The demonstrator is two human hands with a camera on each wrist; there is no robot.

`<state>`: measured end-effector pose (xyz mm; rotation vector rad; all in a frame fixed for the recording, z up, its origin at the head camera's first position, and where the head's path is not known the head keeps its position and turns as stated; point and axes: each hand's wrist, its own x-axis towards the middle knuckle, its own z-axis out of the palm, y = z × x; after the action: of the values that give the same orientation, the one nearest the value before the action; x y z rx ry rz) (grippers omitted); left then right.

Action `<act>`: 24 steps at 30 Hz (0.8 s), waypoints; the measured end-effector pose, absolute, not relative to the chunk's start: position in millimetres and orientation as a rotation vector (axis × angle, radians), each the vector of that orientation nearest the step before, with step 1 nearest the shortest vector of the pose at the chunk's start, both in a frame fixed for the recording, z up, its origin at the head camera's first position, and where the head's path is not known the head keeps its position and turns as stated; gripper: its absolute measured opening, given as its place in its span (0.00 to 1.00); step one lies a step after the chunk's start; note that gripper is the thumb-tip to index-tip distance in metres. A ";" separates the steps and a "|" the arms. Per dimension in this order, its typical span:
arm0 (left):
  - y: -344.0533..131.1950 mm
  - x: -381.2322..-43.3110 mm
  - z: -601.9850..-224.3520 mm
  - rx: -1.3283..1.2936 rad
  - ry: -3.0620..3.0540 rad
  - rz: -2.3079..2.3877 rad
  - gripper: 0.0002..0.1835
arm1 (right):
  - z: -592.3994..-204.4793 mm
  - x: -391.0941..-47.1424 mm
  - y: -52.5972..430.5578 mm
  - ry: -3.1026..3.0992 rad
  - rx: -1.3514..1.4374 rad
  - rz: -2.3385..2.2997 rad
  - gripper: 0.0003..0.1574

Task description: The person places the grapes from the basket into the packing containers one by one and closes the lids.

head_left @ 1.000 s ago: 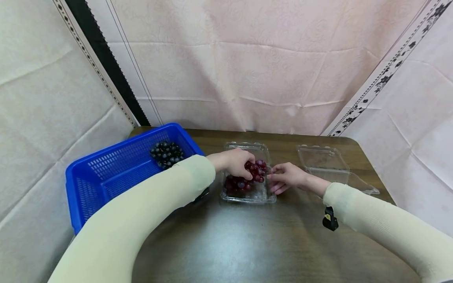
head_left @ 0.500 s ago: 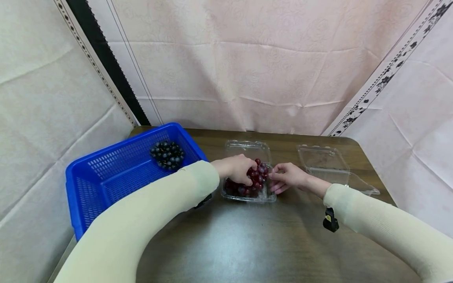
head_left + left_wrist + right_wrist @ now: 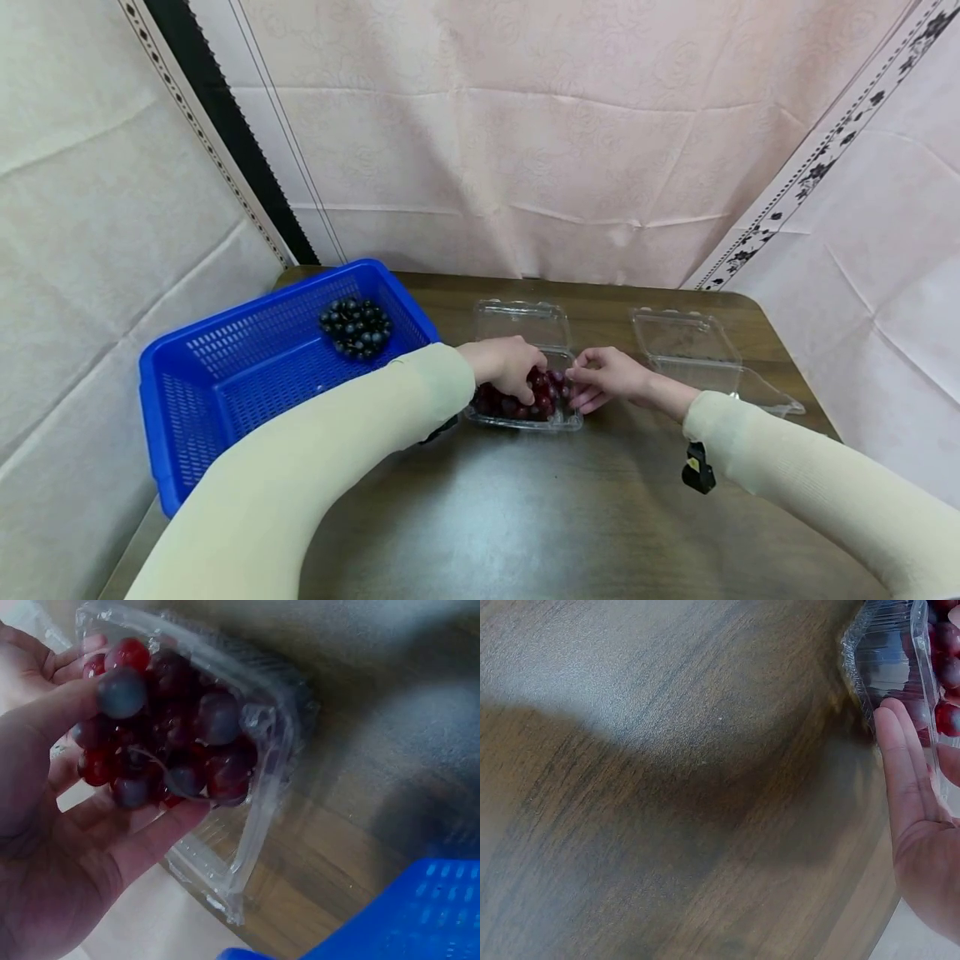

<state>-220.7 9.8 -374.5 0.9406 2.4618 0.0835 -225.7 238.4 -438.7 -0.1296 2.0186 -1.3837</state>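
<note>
A bunch of red grapes (image 3: pixel 176 724) sits low in a clear plastic clamshell box (image 3: pixel 525 425) at the middle of the table. My left hand (image 3: pixel 510 367) reaches over the box from the left and grips the bunch. In the left wrist view, its thumb and fingers (image 3: pixel 161 832) lie around the grapes. On the box's right side, my right hand (image 3: pixel 607 375) holds the wall by the rim. Two straight fingers (image 3: pixel 904 761) of it lie along the outer wall in the right wrist view. The box's lid (image 3: pixel 521 321) stands open behind.
A blue plastic basket (image 3: pixel 225 333) at the left contains a bunch of dark grapes (image 3: pixel 356 327). Another open clear clamshell box (image 3: pixel 686 337) lies at the back right of the wooden table (image 3: pixel 480 517). Cloth hangs (image 3: pixel 570 150) behind and beside the table.
My left hand has moved slightly right and toward me, lowering the red grapes deeper into the box. My right hand has stayed at the box's right side.
</note>
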 end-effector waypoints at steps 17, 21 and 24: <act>6.8 -214.7 -378.2 0.937 2.621 0.201 0.39 | -439.6 -227.4 238.6 2.009 -0.135 -1.386 0.19; 1.6 -212.6 -372.9 0.952 2.621 0.228 0.38 | -439.6 -227.4 238.6 2.005 -0.135 -1.398 0.19; -2.0 -209.9 -373.3 0.954 2.638 0.216 0.37 | -438.9 -227.2 238.5 2.008 -0.141 -1.396 0.18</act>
<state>-209.9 -2.0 -373.3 0.9540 2.6381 0.2159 -227.2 238.5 -438.9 -0.1411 2.0075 -1.3962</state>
